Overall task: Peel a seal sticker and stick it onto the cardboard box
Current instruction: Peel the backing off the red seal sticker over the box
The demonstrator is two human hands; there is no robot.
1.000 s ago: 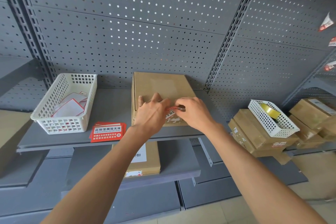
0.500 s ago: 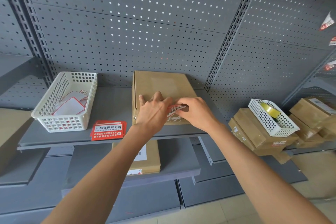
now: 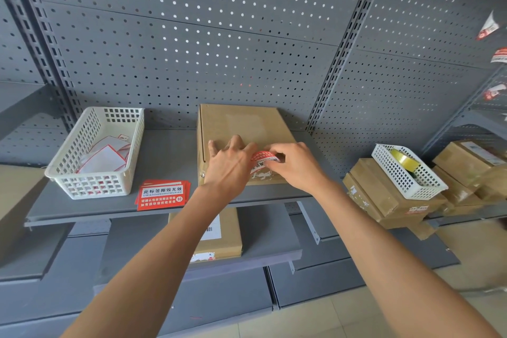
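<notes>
Sticker (image 3: 264, 160), red and white, sits at frame centre over the near edge of the cardboard box (image 3: 241, 126), pinched between the right hand (image 3: 295, 166) fingertips and partly curled up. The left hand (image 3: 231, 164) lies flat on the lid, holding nothing. Lay one end down first, then smooth outward to avoid creases.

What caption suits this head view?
Both hands press a red-and-white seal sticker onto a brown cardboard box on a grey shelf.
</notes>
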